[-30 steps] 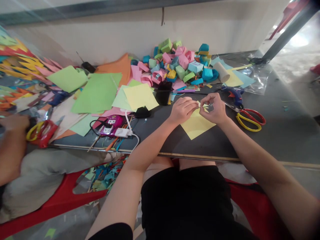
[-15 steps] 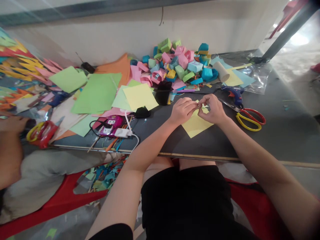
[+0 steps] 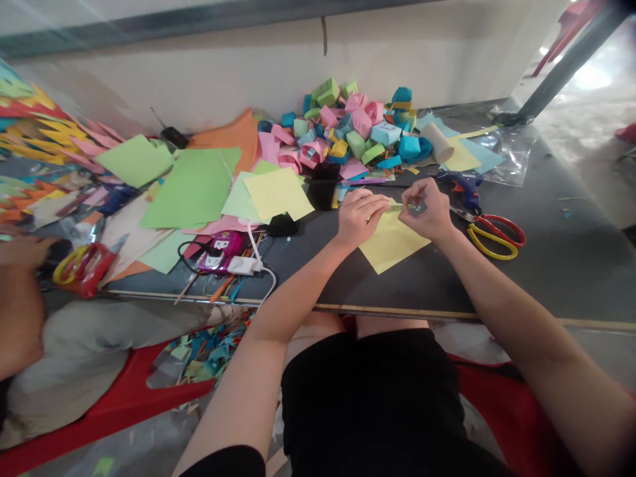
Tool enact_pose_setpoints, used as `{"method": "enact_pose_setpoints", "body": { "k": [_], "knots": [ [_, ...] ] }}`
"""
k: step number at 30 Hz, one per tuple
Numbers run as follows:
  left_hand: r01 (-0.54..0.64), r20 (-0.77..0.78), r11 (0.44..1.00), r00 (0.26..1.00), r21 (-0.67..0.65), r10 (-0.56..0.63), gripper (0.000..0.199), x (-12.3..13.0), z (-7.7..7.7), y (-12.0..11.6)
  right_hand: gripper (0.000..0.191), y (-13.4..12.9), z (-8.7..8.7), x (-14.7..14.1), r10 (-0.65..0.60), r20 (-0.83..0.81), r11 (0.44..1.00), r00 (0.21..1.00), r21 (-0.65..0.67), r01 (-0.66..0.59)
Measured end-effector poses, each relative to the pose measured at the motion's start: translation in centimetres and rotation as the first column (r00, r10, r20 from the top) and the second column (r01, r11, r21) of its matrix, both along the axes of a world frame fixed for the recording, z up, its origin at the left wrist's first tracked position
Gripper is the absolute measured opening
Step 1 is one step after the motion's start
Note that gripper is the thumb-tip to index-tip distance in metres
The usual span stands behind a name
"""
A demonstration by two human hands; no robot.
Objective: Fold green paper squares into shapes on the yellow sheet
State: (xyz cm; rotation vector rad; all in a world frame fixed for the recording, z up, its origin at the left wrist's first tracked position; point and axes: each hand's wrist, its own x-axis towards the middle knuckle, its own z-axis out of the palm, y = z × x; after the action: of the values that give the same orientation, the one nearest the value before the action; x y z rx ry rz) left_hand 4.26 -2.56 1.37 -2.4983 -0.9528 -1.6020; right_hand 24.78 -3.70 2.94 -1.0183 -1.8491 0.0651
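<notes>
My left hand (image 3: 362, 215) is closed in a pinch, with what looks like a thin pale strip (image 3: 396, 204) at its fingertips. Close by, my right hand (image 3: 428, 211) has thumb and forefinger curled together into a ring, and whatever lies between their tips is too small to make out. Under both hands is a yellow sheet of paper (image 3: 390, 248), lying askew on the dark table. Scissors (image 3: 494, 236) with one red and one yellow handle rest right of my right hand, beside a blue glue gun (image 3: 463, 185).
Folded paper pieces (image 3: 362, 126) are heaped by the wall. Left of my hands lie a black phone (image 3: 324, 187), coloured sheets (image 3: 193, 189) and a purple power strip (image 3: 222, 252) with cables. A cardboard tube (image 3: 440, 142) is behind the glue gun. Another person's hand (image 3: 22, 252) is at far left.
My right hand has drawn slightly away to the right, so the gap between the two hands is wider. A thin pale strip now shows there. My left hand has hardly moved.
</notes>
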Motion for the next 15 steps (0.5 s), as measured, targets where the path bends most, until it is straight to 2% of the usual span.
{"method": "enact_pose_setpoints", "body": {
  "k": [5, 10, 12, 15],
  "knots": [
    [-0.009, 0.08, 1.0, 0.997, 0.01, 0.008, 0.03, -0.3, 0.7, 0.0, 0.04, 0.7, 0.1, 1.0, 0.014, -0.046, 1.0, 0.999, 0.012, -0.013],
    [-0.076, 0.195, 0.992, 0.976, -0.098, 0.094, 0.033, -1.2, 1.5, 0.4, 0.038, 1.6, 0.0, 3.2, -0.029, -0.087, 1.0, 0.996, 0.004, 0.029],
    [-0.091, 0.254, 0.986, 0.959, -0.136, 0.124, 0.037, -1.5, 1.5, 0.7, 0.036, 2.1, -0.3, 3.9, -0.046, -0.123, 0.999, 0.991, 0.008, 0.047],
    [-0.034, 0.305, 0.97, 0.946, -0.242, 0.109, 0.044, -1.4, 0.6, 1.3, 0.037, 2.4, -0.9, 3.5, -0.004, -0.18, 1.0, 0.984, 0.003, 0.005]
  ]
}}
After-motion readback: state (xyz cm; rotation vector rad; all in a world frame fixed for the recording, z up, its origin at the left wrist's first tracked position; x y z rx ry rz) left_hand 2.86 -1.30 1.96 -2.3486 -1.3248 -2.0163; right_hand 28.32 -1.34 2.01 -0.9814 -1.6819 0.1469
